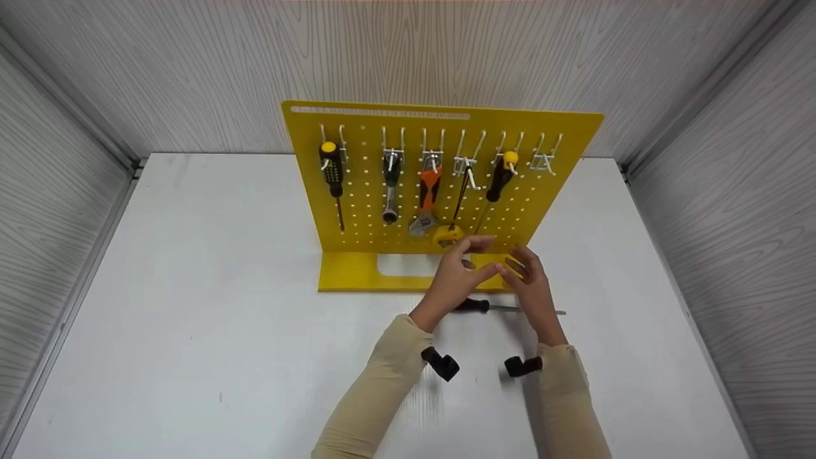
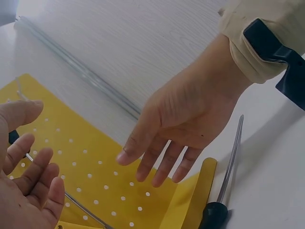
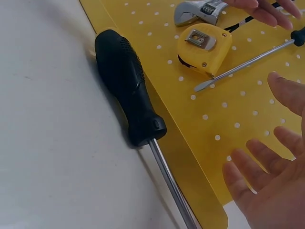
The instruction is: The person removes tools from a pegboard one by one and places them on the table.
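Note:
My left hand (image 1: pixel 454 275) and right hand (image 1: pixel 534 288) hover close together before the lower right of a yellow pegboard (image 1: pixel 395 191). Both are empty, fingers loosely spread, and the thumbs nearly meet in the head view. Below them a black-handled screwdriver (image 3: pixel 121 86) lies on the white table along the board's base, its shaft pointing right. A yellow tape measure (image 3: pixel 205 50) hangs by a dark cord near my left fingertips. To its right hangs another screwdriver (image 1: pixel 500 178) with a yellow-capped handle and a flat tip.
Also on hooks are a screwdriver (image 1: pixel 331 172) at far left, a ratchet wrench (image 1: pixel 391 191) and an orange-handled adjustable wrench (image 1: pixel 428 197). The rightmost hook (image 1: pixel 544 159) carries no tool. Wood-grain panels (image 1: pixel 408 57) enclose the white table (image 1: pixel 223 287).

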The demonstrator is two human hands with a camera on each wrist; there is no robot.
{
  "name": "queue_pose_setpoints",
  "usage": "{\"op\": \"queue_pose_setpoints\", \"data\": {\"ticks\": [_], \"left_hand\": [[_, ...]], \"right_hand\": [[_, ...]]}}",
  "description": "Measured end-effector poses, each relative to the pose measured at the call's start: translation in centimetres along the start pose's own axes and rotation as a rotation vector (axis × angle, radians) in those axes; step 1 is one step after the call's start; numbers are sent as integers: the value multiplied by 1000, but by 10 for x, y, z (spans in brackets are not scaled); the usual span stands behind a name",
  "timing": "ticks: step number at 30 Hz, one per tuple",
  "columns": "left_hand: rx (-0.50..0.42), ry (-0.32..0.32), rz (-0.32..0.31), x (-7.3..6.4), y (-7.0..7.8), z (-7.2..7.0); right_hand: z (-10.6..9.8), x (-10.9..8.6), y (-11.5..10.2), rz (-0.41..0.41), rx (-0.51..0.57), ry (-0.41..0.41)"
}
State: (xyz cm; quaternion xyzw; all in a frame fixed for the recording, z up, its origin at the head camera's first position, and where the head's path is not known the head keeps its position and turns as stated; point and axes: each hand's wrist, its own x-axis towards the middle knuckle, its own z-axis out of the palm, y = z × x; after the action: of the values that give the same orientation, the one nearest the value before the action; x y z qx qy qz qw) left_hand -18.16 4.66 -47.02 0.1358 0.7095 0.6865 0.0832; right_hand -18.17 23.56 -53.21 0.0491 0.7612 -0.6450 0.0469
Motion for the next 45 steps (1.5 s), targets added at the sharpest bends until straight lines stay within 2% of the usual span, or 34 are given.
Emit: {"op": "queue_pose_setpoints", "data": {"ticks": [9, 19, 28, 33, 40, 45], "left_hand": [[-13, 6, -11, 11, 0, 2], [0, 0, -36, 17, -4, -3], [-38, 54, -72, 22, -7, -3], [-11, 77, -87, 24, -4, -1], [-1, 84, -63, 23, -6, 0], [-22, 76, -59, 21, -8, 1]], "right_hand": [[8, 6, -6, -34, 35, -7], [12, 13, -9, -41, 5, -48], [23, 15, -10, 7, -28, -58], [30, 16, -12, 10, -42, -60], [40, 17, -13, -30, -36, -51], [45, 20, -12, -78, -27, -82]]}}
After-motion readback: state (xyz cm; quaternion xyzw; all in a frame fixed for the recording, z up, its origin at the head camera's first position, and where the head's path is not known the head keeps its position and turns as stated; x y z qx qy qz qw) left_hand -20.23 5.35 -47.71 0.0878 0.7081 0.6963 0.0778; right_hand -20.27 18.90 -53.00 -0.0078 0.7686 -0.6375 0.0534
